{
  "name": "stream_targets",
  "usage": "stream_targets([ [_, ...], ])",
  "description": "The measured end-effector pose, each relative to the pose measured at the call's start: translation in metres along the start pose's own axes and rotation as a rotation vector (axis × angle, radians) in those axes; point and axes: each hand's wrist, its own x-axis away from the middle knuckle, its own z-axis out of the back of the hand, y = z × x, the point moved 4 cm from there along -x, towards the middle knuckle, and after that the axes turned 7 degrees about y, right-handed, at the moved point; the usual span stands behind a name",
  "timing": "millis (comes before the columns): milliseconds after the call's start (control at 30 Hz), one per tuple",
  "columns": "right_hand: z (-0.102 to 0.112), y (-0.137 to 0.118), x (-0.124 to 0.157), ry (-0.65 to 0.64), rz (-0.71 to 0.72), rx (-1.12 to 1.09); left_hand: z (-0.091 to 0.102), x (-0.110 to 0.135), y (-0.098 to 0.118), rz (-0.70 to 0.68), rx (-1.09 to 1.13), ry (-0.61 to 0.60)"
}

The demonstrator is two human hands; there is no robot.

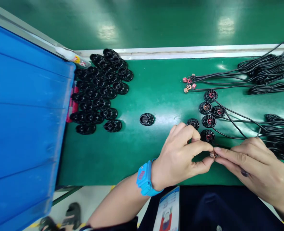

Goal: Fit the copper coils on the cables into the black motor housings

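My left hand [184, 154], with a blue wrist strap [145, 178], pinches a small copper-coloured wound part [212, 154] between thumb and index finger. My right hand [254, 163] meets it there, fingertips closed on the part's other side. A thin dark tool [244, 173] also lies in the right hand; its kind is mostly hidden. Just beyond my fingers stand several round black housings [208, 121] with red or copper parts inside and black cables running right. One black housing [193, 124] beside them shows no coloured part. Another black housing [147, 119] stands alone left of my hands.
Many black housings [100, 89] stand clustered at the left, beside a large blue bin [26, 122]. Several cables with red and copper ends [188, 84] lie at the back right. Coiled cable bundles [279, 131] lie at the right. A white bottle [69, 55] lies behind the bin.
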Motion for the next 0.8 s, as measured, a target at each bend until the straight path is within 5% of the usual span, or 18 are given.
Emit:
stream_targets([
  [433, 0.001, 0.002, 0.0, 0.043, -0.051, 0.007, 0.005, 0.003, 0.005, -0.046, -0.12, 0.085],
  [533, 0.011, 0.016, 0.006, 0.118, -0.228, -0.23, 0.016, -0.002, -0.005, -0.019, -0.205, 0.07],
  [667, 0.022, 0.045, 0.009, 0.421, -0.577, -0.796, 0.025, -0.008, -0.026, 0.003, -0.39, -0.009],
  [800, 0.026, 0.061, -0.001, 0.491, -0.696, -0.998, 0.021, -0.011, -0.039, -0.04, -0.52, -0.141],
])
